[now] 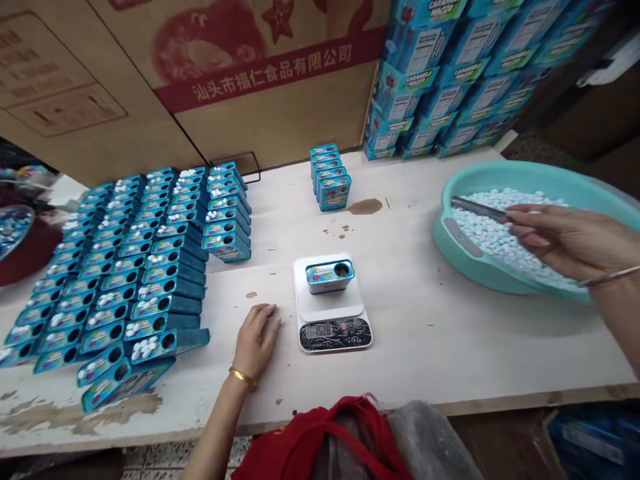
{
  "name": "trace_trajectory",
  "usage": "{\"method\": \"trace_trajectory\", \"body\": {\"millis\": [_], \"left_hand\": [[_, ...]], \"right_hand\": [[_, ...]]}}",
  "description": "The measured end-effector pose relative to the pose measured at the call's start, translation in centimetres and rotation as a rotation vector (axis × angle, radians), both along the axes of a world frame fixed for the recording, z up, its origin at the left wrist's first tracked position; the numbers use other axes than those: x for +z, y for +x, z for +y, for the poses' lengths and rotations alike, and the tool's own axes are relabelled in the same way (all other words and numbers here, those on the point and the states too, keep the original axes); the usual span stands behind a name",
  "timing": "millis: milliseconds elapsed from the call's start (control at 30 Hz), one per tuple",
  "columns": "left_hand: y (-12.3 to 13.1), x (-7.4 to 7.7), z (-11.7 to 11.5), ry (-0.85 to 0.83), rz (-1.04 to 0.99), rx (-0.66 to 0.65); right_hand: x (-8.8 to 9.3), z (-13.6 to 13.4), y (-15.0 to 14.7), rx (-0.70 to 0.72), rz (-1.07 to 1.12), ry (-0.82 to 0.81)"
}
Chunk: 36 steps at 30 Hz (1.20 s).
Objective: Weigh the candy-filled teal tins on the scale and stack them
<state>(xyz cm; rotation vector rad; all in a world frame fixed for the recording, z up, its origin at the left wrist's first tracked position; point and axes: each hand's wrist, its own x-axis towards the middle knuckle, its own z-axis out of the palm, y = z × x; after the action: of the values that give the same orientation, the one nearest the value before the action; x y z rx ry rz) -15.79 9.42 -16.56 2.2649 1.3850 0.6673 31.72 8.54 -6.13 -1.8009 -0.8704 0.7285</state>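
Observation:
My left hand (pixel 256 341) rests on the white table (pixel 410 360) with loose fingers and a gold bangle at the wrist, holding nothing, just left of a digital kitchen scale (pixel 335 337). On the scale sits a blue mint tin (pixel 330 277), and its display seems to read 152.8. My right hand (pixel 570 240) grips a metal scoop (pixel 477 208) over white mints (pixel 505 233) in a teal plastic basin (pixel 457 233). Several rows of blue tins (pixel 150 280) lie on the left, with mints showing through their open tops. A small stack of blue tins (pixel 330 177) stands behind the scale.
Large printed cartons (pixel 260 73) stand along the back of the table, with stacked blue boxes (pixel 465 73) at the back right. A brown stain (pixel 365 207) marks the table. A red cloth (pixel 320 443) lies below the front edge, and a round container (pixel 13 230) sits at far left.

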Motion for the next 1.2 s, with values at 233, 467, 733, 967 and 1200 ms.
{"method": "trace_trajectory", "body": {"millis": [233,467,733,967,1200], "left_hand": [[0.1,-0.8,-0.2,0.045,0.019,-0.007],[0.0,-1.3,-0.4,0.073,0.024,0.003],[0.2,-1.9,-0.2,0.061,0.003,0.030],[0.3,-2.2,-0.3,0.051,-0.007,0.038],[0.3,-2.3,-0.3,0.045,0.004,0.040]], "right_hand": [[4.5,2.7,-14.6,0.596,0.145,-0.166],[3.8,4.5,-18.0,0.892,-0.436,-0.187],[3.7,4.6,-18.1,0.848,-0.463,-0.093],[3.8,4.0,-17.4,0.577,0.230,-0.218],[2.5,4.3,-19.3,0.574,0.344,-0.210]]}}
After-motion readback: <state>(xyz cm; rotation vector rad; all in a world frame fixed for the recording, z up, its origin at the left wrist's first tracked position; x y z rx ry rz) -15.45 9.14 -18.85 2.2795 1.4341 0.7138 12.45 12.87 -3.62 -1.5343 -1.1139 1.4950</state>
